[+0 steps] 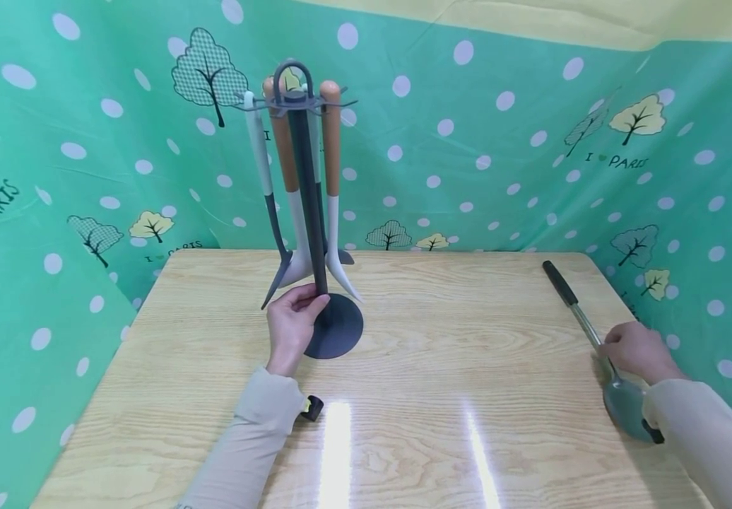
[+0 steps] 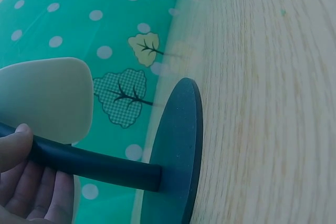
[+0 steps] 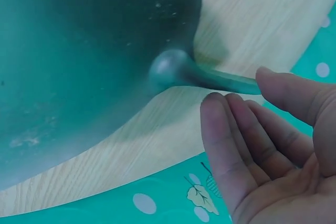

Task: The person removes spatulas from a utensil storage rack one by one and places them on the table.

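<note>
A dark utensil stand with a round base stands on the table, left of centre. My left hand grips its pole low down, thumb on one side and fingers curled behind. From the hooked ring on top hang several utensils, among them a brown-handled one with a white head and a pale-green-handled turner with a dark head. At the right table edge is a metal wok spatula with a black handle. My right hand pinches its shaft near the blade between thumb and fingers.
The light wooden table is bordered by a green dotted curtain at the back and both sides. Two bright light reflections lie across the front of the tabletop. A dark strap piece sits at the left wrist.
</note>
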A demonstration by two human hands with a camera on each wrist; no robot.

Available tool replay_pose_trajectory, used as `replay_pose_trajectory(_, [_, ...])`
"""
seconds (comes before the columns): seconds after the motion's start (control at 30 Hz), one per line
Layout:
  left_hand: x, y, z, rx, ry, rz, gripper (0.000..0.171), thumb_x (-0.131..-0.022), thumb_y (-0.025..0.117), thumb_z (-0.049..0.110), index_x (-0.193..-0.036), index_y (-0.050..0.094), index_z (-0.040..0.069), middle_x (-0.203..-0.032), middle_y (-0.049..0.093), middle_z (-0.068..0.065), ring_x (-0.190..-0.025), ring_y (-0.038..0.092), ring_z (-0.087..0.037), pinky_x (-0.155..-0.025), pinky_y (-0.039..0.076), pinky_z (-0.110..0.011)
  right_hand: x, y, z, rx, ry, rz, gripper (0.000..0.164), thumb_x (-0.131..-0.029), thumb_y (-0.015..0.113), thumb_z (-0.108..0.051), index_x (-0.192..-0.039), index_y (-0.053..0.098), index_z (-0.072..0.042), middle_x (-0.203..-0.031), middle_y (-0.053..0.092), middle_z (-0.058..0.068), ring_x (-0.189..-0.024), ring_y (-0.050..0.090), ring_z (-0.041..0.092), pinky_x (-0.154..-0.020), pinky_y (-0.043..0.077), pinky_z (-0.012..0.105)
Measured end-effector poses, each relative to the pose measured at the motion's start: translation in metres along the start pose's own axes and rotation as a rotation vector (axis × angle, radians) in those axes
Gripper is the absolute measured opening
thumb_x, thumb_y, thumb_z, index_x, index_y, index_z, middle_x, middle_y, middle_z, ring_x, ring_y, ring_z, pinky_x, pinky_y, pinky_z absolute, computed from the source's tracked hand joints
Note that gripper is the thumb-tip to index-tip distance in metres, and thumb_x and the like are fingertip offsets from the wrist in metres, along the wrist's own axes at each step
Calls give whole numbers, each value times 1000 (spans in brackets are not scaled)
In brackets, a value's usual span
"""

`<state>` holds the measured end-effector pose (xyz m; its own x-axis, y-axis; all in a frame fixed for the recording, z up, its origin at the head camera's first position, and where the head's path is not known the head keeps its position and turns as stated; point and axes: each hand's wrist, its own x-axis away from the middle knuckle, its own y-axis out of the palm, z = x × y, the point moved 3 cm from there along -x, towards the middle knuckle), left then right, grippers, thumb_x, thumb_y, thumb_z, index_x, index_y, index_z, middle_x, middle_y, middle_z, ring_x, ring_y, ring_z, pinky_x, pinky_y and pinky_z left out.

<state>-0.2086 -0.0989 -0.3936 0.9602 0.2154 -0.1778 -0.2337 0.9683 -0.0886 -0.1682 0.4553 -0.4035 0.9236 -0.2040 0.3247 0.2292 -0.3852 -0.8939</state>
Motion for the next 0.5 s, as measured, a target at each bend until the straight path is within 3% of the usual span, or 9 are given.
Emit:
replay_pose_trajectory(0.33, [1,0,1,-7,-18,0,25,-85,71,4,-108,68,-5,-103,68,-21,-92,66,-32,-76,53,-17,0,-2,-6,-11,-69,85,30,-90,61,-20,-101,64,8,-83,62,13,-73,52,26,-54,43,30])
replay_pose_trajectory(0.5, [-3,0,-7,2,-16,5,25,-85,72,4,-107,69,-5,-103,68,-20,-91,66,-31,-75,53,-16,2,-2,-13,-18,-101,123,33,-91,59,-22,-103,63,8,-88,63,16,-74,53,26,-55,43,29])
